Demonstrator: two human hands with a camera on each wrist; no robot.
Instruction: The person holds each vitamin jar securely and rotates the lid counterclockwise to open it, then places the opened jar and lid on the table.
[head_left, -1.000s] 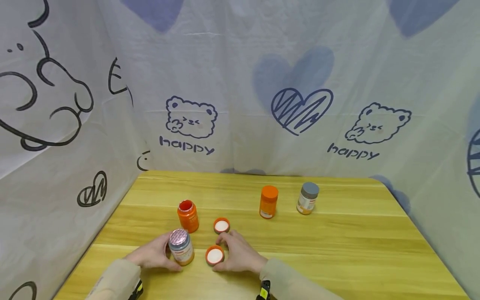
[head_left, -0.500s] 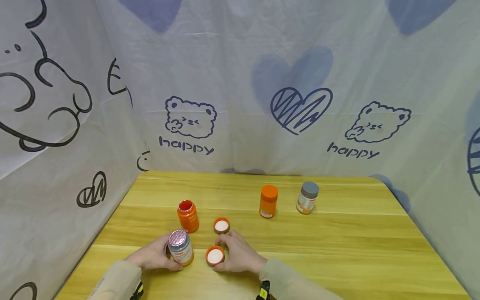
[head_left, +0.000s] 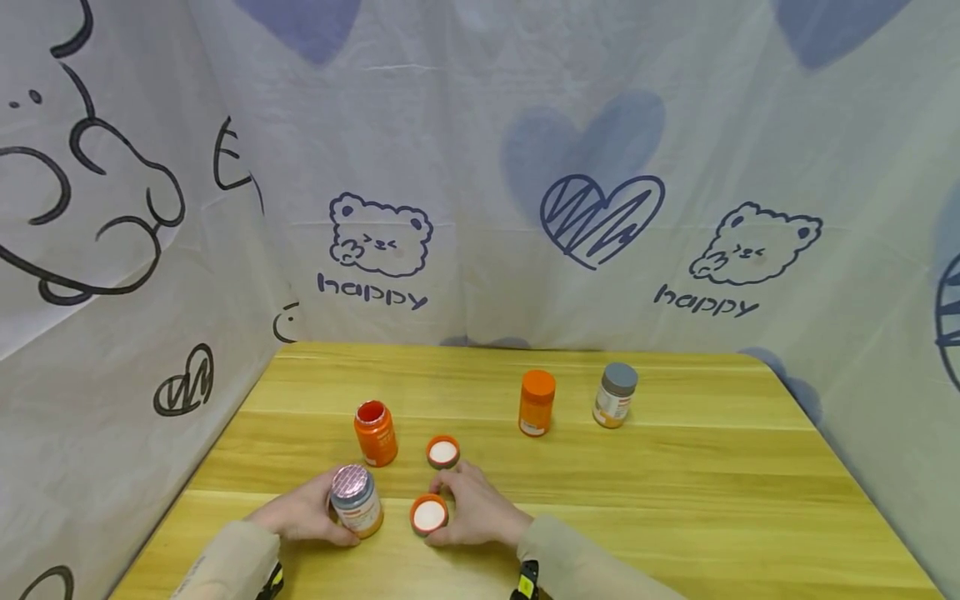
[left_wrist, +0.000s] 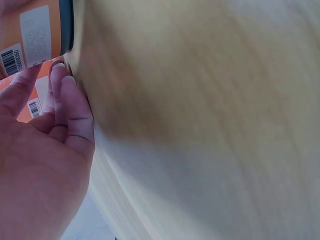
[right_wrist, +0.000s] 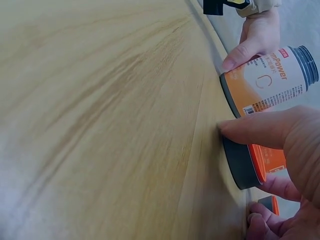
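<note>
The left hand (head_left: 306, 507) gripped the grey-necked jar (head_left: 358, 513), which stood on the tabletop (head_left: 660, 517) nearer to its left edge than to its right, with shiny foil (head_left: 352, 482) over the mouth. The right hand (head_left: 480, 508) pinched the near lid (head_left: 429, 516) between thumb and fingers, beside this jar; the lid lay with its white inside upward. The second lid (head_left: 443, 452) lay just beyond these fingers, toward the far edge. In my judgement, if the fingers stretched a little, they could push it away, and because both lids looked alike, they could be confused. The open orange jar (head_left: 377, 437) stood close behind the held jar, so a push of the left hand toward the far edge could knock it over; whether it contained something, I could not tell. The closed orange jar (head_left: 536, 407) and the grey-capped jar (head_left: 615, 398), closer to the far edge, seemed safe from both hands
</note>
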